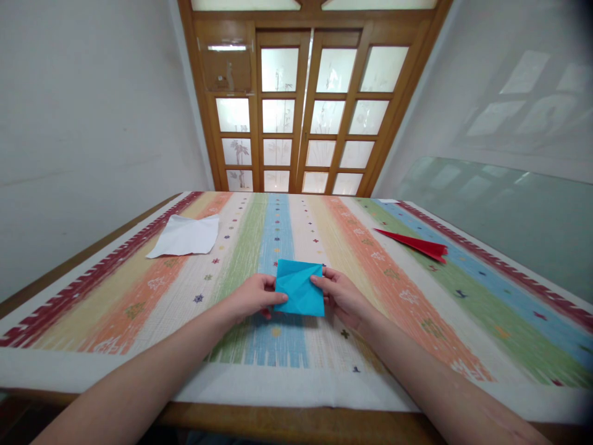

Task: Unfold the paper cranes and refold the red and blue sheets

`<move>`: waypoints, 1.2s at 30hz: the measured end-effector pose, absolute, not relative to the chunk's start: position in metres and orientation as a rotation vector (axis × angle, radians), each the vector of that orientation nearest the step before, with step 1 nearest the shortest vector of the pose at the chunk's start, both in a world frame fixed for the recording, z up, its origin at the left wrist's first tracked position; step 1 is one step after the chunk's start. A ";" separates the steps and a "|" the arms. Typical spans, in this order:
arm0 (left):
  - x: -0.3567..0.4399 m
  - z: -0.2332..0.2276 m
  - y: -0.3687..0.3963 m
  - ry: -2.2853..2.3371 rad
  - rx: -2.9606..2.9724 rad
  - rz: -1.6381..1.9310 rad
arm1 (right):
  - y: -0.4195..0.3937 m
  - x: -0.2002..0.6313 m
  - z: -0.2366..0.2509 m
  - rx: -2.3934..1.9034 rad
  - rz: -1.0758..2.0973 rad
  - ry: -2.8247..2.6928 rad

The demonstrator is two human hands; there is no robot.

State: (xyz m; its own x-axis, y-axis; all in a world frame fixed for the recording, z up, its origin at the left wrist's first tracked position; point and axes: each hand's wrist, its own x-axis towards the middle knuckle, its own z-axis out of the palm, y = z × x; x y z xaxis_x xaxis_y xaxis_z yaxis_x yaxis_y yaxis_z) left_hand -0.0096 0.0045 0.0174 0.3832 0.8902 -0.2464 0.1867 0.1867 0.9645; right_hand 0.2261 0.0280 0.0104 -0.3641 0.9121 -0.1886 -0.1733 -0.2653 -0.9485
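A folded square of blue origami paper (pixel 299 290) is held up just above the table, its front face creased along slanting lines. My left hand (pixel 257 296) pinches its left edge, thumb in front and fingers behind. On the other side, my right hand (pixel 340 295) grips the right edge, with the thumb over the upper right part. The fingers behind the paper are partly hidden. To the right lies a red folded paper dart (pixel 414 244), narrow end pointing left. A white sheet of paper (pixel 188 236), slightly curled, rests on the left.
A striped, patterned tablecloth (pixel 241 259) covers the table, whose wooden front edge (pixel 278 420) runs close to me. Wooden doors with glass panes (pixel 296 111) stand beyond the far end. A glass panel (pixel 500 210) leans along the right wall.
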 end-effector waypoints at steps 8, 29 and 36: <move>-0.003 0.007 0.003 1.174 1.409 0.675 | 0.015 0.217 0.010 -1.109 1.758 -1.311; -0.009 0.024 0.007 1.158 1.172 1.085 | 0.020 0.224 0.008 -1.176 1.729 -1.486; -0.015 0.026 0.011 1.209 1.228 0.954 | 0.028 0.229 0.012 -1.180 1.541 -1.403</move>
State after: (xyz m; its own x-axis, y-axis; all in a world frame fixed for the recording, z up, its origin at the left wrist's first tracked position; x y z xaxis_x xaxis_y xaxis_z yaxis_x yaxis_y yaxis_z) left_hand -0.0151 0.0115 0.0264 0.1514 0.9776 -0.1465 0.0850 0.1348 0.9872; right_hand 0.2286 0.0285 0.0120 -0.3127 0.9377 -0.1513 0.0630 -0.1384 -0.9884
